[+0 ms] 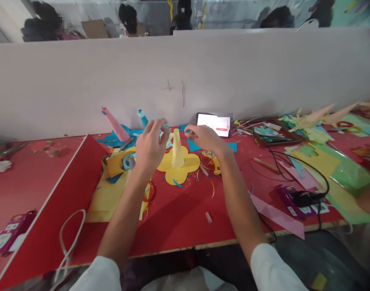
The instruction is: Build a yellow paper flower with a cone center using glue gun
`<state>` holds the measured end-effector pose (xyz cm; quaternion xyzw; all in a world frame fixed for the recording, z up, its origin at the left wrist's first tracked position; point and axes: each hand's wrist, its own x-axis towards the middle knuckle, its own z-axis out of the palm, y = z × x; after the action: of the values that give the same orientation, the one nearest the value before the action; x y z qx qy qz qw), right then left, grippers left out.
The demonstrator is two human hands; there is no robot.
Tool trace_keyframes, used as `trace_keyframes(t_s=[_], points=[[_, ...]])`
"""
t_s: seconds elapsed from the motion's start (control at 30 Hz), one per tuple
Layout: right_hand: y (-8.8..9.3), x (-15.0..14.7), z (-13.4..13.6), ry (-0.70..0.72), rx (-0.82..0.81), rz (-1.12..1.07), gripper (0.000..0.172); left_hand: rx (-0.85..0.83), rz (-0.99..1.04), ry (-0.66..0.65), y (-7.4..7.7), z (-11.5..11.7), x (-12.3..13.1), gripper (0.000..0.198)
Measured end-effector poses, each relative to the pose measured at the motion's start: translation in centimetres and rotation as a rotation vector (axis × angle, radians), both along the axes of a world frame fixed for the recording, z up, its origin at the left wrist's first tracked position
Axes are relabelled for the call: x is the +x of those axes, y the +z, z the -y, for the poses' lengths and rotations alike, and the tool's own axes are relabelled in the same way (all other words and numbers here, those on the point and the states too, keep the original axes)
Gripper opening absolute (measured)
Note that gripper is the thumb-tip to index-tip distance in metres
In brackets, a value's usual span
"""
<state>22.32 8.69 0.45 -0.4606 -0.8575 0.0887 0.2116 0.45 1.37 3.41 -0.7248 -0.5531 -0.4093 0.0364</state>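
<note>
A pale yellow paper cone (pixel 176 150) stands upright on a yellow flower-shaped paper cutout (pixel 185 165) on the red table (pixel 178 218). My left hand (pixel 150 146) hovers just left of the cone, fingers curled in a pinch on something small I cannot make out. My right hand (pixel 204 137) is held just right of the cone's tip, fingers bent and close together; what they pinch is hidden. Blue paper pieces (pixel 193 144) lie behind the cone.
A phone (pixel 213 123) leans on the white partition (pixel 185 76). A pink cone (pixel 115 124), yellow sheets (pixel 107 198), a yellow glue gun (pixel 214 162), a pencil (pixel 265 164), a power strip with black cable (pixel 303 200), a red divider board (pixel 63 194) and green sheets (pixel 348 173) surround it. People sit behind the partition.
</note>
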Motion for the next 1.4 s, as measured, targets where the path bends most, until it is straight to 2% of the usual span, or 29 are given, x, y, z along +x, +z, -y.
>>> trace_keyframes(t_s=[0.1,0.23,0.33,0.47,0.57,0.67,0.8,0.93,1.07,1.2,1.4], points=[[1.4,0.8,2.7,-0.083,0.008,0.137,0.017,-0.047,-0.092,-0.004,0.1,-0.9,0.5,0.021],[3.1,1.2,5.8,-0.041,0.125,0.071,0.018,-0.068,-0.145,-0.021,-0.1,-1.4,0.4,0.024],[3.6,0.9,6.3,-0.008,0.157,0.069,0.015,-0.049,-0.097,-0.043,-0.4,-1.5,0.0,0.032],[2.8,0.5,5.5,0.011,0.079,0.124,0.026,-0.037,-0.027,-0.101,-0.8,-1.2,-0.5,0.044],[2.1,0.5,4.9,0.040,0.040,0.158,0.038,-0.064,-0.044,-0.128,-0.8,-1.1,-0.4,0.036],[1.5,0.5,4.3,0.079,-0.003,0.137,0.038,-0.121,-0.108,-0.135,-0.7,-1.0,-0.2,0.028],[0.8,-0.2,2.7,0.169,-0.155,0.028,0.034,-0.216,-0.192,-0.118,-1.1,-1.1,0.1,0.033],[0.1,-1.5,1.2,0.287,-0.281,-0.235,0.031,-0.237,-0.215,-0.087,-1.4,-1.2,0.4,0.039],[-0.5,-2.1,0.4,0.338,-0.227,-0.403,0.030,-0.156,-0.165,-0.081,-0.8,-0.9,0.3,0.039],[-1.0,-2.4,-0.2,0.234,-0.121,-0.485,0.037,-0.034,-0.048,-0.072,-0.1,-0.6,-0.1,0.036],[-2.5,-3.1,-1.4,0.150,-0.113,-0.339,0.036,-0.001,0.010,-0.090,0.3,-0.3,-0.2,0.033]])
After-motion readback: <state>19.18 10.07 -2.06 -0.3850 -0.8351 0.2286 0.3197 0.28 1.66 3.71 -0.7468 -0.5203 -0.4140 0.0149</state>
